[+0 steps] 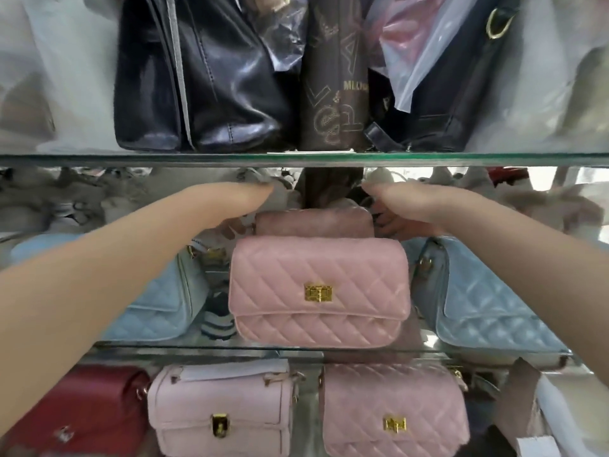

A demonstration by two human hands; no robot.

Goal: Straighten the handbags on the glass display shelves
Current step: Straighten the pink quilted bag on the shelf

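The only readable lettering is on the brown bag (333,77), at twelve o'clock in the view, on the top glass shelf (131,159). At three o'clock on the bag's face, a small gold word (355,86) begins "MLLP"; its end at the bag's edge cannot be read. Large outlined gold letters (324,123) cover the rest: an "A" toward one o'clock, a sideways "V" at eight and a "C" near six. The others are too blurred to tell.
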